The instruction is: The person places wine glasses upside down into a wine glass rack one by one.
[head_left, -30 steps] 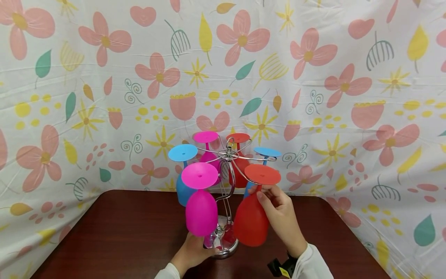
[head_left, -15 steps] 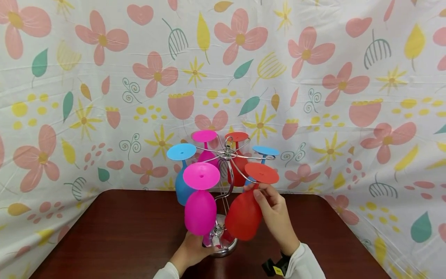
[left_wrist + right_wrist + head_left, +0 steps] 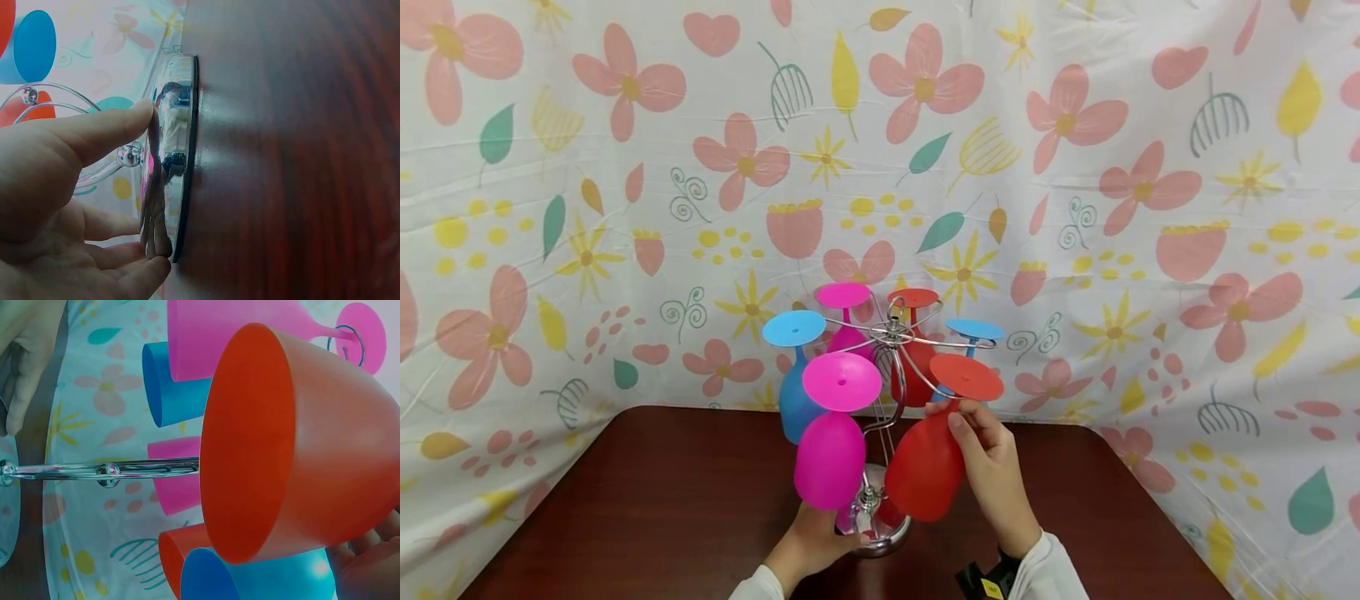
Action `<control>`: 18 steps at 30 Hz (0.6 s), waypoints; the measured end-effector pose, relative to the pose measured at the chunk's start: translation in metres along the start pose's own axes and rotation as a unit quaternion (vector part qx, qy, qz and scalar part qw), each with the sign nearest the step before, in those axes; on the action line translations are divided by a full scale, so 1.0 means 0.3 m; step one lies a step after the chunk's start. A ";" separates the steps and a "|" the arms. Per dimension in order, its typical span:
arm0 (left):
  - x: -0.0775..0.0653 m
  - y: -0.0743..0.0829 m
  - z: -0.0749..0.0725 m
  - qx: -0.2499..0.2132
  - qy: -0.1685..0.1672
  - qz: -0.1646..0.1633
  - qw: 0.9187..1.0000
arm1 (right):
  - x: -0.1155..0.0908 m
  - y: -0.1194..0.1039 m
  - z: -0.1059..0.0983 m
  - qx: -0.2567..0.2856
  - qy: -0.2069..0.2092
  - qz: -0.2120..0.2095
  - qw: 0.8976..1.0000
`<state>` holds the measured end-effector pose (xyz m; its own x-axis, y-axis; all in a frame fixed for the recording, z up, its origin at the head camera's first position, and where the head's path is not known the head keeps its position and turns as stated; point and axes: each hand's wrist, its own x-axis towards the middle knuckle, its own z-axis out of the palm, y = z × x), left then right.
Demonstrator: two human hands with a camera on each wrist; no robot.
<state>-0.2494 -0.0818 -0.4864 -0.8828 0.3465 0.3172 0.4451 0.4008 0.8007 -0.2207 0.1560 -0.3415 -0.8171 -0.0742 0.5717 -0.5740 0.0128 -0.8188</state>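
My right hand pinches the stem of the front red goblet just below its foot. That goblet hangs upside down from a wire arm of the chrome glass rack, its bowl tilted toward the left. In the right wrist view the bowl fills much of the picture, mouth facing the rack's base. My left hand grips the rim of the round chrome base, thumb on one side and fingers on the other. Beside the red goblet, a pink goblet hangs tilted at the front.
Further goblets hang upside down around the rack: blue at left, blue at right, pink and red behind. The rack stands on a dark wooden table. A flowered curtain rises behind it.
My right hand and the front red goblet have moved slightly left, and its bowl tilts more. The front pink goblet now leans, with its foot toward the right. My left hand stays at the base.
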 end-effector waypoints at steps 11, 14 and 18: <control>0.003 0.004 -0.010 -0.010 -0.008 0.003 1.000 | -0.015 0.022 -0.017 -0.001 0.006 0.007 1.000; -0.001 0.004 -0.011 -0.002 -0.006 0.008 1.000 | -0.028 0.036 -0.023 -0.010 0.025 0.027 0.999; -0.003 -0.002 -0.024 -0.007 -0.023 0.020 1.000 | -0.045 0.060 -0.036 -0.053 0.053 0.054 0.996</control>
<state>-0.2500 -0.0884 -0.4835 -0.8565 0.4013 0.3247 0.4769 0.3741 0.7954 -0.2205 0.1680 -0.3634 -0.8720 0.0386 0.4881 -0.4807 0.1214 -0.8684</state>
